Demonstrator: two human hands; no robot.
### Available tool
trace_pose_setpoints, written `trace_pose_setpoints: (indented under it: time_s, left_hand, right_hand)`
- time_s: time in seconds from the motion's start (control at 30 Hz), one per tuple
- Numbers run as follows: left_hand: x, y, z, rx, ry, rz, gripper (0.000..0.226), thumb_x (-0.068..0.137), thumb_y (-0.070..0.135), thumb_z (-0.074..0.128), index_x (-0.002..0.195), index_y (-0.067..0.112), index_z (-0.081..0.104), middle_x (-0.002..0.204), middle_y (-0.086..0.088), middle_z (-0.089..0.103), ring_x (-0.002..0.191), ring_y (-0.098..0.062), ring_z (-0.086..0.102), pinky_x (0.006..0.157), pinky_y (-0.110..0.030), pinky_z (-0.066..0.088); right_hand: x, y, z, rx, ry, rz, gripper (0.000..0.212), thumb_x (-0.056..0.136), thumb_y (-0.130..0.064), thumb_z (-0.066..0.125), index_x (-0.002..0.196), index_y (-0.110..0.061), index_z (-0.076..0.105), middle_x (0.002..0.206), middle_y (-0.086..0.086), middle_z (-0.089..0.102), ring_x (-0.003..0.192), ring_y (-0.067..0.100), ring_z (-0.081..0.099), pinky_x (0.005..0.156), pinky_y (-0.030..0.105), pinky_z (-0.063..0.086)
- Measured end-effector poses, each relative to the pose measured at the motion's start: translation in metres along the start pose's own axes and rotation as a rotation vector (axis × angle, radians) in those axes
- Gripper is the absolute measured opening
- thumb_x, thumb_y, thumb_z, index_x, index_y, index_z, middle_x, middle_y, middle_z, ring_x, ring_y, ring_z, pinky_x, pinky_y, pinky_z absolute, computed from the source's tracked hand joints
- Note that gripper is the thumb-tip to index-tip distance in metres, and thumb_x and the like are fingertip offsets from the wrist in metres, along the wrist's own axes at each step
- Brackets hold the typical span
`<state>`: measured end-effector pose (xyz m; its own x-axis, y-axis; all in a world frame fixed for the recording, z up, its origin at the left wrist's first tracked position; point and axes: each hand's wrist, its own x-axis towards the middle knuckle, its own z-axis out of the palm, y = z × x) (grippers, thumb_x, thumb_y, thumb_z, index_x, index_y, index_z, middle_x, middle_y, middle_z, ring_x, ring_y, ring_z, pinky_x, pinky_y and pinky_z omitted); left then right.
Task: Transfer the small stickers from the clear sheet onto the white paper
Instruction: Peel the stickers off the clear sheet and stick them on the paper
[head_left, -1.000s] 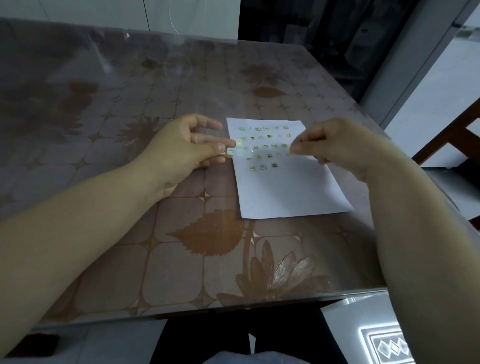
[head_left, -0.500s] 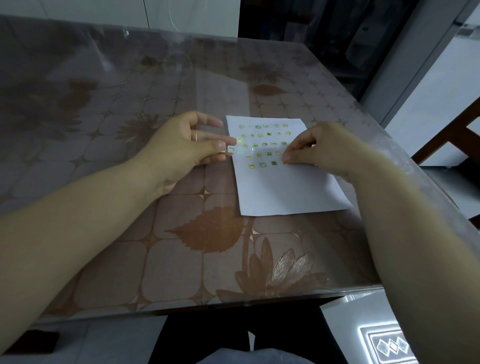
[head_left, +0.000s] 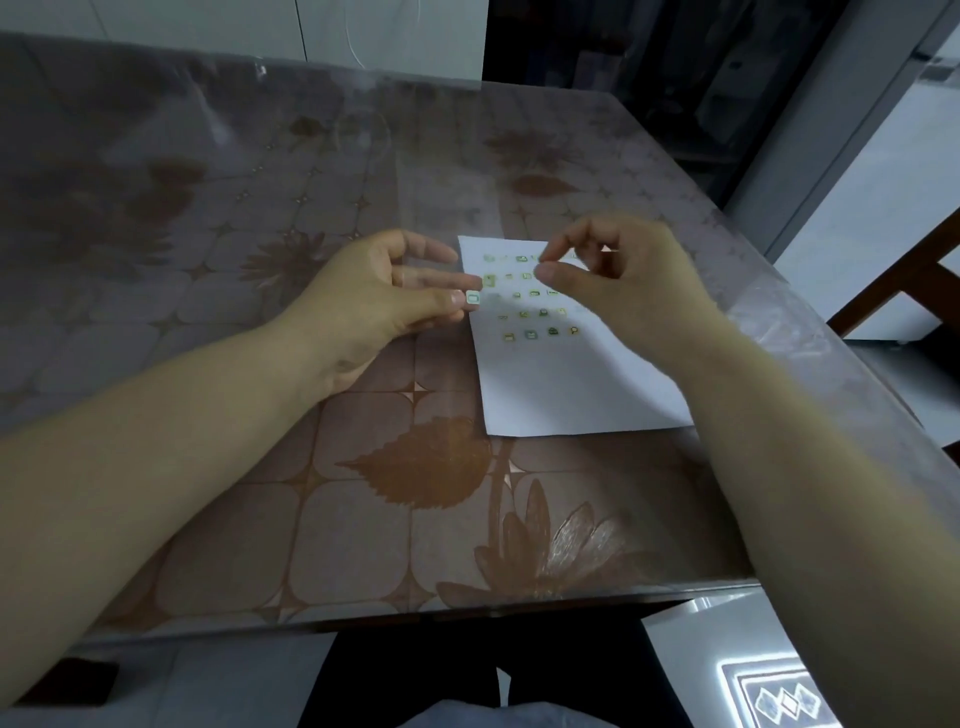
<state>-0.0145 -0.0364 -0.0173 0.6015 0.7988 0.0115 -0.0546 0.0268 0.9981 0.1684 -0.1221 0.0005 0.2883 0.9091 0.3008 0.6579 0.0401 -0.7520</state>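
Pinched between thumb and fingers, the left hand (head_left: 374, 296) holds the clear sheet (head_left: 493, 291) by its left edge, the grip narrow and closed on the film just beside the upper left corner of the white paper (head_left: 566, 384). One small sticker (head_left: 472, 298), white-edged with a green middle, sits right at the left thumb tip, off the paper's left edge. The sheet itself is nearly invisible; how far it reaches to the right over the paper is hard to tell.

Over the upper part of the paper, the right hand (head_left: 623, 280) is raised with thumb and forefinger drawn close together at their tips, the other fingers curled loosely behind. The grip there is narrow, but whether it holds a sticker cannot be made out, as the tips are blurred and anything between them would be too small to see.

Many small stickers (head_left: 535, 312) show in rough rows over the top half of the paper, green and yellow, each a tiny square or rounded shape. Which of them are stuck to the paper and which still ride on the clear sheet above it cannot be told. The lower half of the paper is bare white.

The paper lies flat on the tabletop (head_left: 311, 519), which has a brown cover printed with leaves and flowers under a glossy clear layer. Both forearms reach in from the near edge, well apart.
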Motion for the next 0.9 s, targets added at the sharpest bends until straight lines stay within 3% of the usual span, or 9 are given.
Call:
trace_pose_setpoints:
  time_s: [0.13, 0.23, 0.33, 0.37, 0.5, 0.63, 0.9]
  left_hand:
    - [-0.001, 0.002, 0.001, -0.065, 0.001, -0.035, 0.017, 0.080, -0.009, 0.059, 0.084, 0.008, 0.057, 0.071, -0.002, 0.072, 0.070, -0.010, 0.070, 0.063, -0.016, 0.054]
    - [-0.002, 0.004, 0.002, -0.119, -0.029, -0.071, 0.016, 0.082, -0.008, 0.057, 0.079, 0.008, 0.055, 0.082, -0.009, 0.069, 0.074, -0.013, 0.071, 0.067, -0.016, 0.055]
    - [-0.002, 0.006, 0.003, -0.149, -0.058, -0.087, 0.023, 0.083, -0.008, 0.054, 0.071, 0.012, 0.053, 0.073, -0.005, 0.069, 0.073, -0.013, 0.070, 0.059, -0.013, 0.050]
    - [-0.002, 0.006, 0.003, -0.147, -0.060, -0.085, 0.025, 0.083, -0.008, 0.054, 0.070, 0.013, 0.052, 0.069, -0.002, 0.068, 0.071, -0.011, 0.070, 0.056, -0.012, 0.048]
    - [-0.003, 0.008, 0.005, -0.137, -0.081, -0.055, 0.024, 0.082, -0.009, 0.054, 0.076, 0.014, 0.052, 0.063, 0.004, 0.066, 0.064, -0.005, 0.065, 0.051, -0.011, 0.043]
    - [-0.004, 0.008, 0.005, -0.089, -0.138, -0.048, 0.024, 0.083, 0.000, 0.058, 0.101, 0.016, 0.063, 0.085, 0.005, 0.071, 0.074, -0.005, 0.065, 0.062, -0.013, 0.046]
    - [-0.003, 0.004, 0.006, -0.027, -0.100, -0.058, 0.018, 0.088, 0.007, 0.054, 0.090, 0.016, 0.069, 0.081, 0.006, 0.074, 0.074, -0.006, 0.067, 0.062, -0.013, 0.050]
  right_hand:
    - [-0.002, -0.008, 0.020, -0.069, 0.006, -0.160, 0.008, 0.080, -0.024, 0.070, 0.080, -0.029, 0.064, 0.065, -0.011, 0.034, 0.052, 0.001, 0.037, 0.053, 0.009, 0.033]
    - [-0.001, -0.005, 0.027, -0.101, 0.056, -0.169, 0.011, 0.078, -0.028, 0.072, 0.088, -0.028, 0.066, 0.066, -0.013, 0.034, 0.055, 0.001, 0.037, 0.055, 0.011, 0.035]
    - [-0.001, -0.003, 0.028, -0.071, 0.097, -0.159, 0.019, 0.077, -0.032, 0.072, 0.095, -0.025, 0.068, 0.067, -0.014, 0.033, 0.056, 0.002, 0.038, 0.057, 0.019, 0.043]
    - [-0.001, -0.004, 0.029, -0.059, 0.104, -0.162, 0.019, 0.077, -0.032, 0.072, 0.095, -0.026, 0.069, 0.067, -0.013, 0.033, 0.056, 0.002, 0.038, 0.057, 0.017, 0.041]
    - [-0.001, -0.007, 0.029, -0.015, 0.161, -0.179, 0.019, 0.075, -0.030, 0.074, 0.094, -0.027, 0.069, 0.066, -0.010, 0.035, 0.056, -0.001, 0.039, 0.058, 0.007, 0.033]
    - [-0.001, -0.006, 0.029, -0.010, 0.145, -0.176, 0.021, 0.075, -0.032, 0.074, 0.092, -0.039, 0.064, 0.067, -0.010, 0.037, 0.056, -0.001, 0.041, 0.057, 0.008, 0.034]
    - [-0.001, -0.007, 0.031, -0.049, 0.160, -0.189, 0.022, 0.074, -0.024, 0.076, 0.096, -0.019, 0.073, 0.066, -0.013, 0.034, 0.055, -0.005, 0.043, 0.053, 0.006, 0.033]
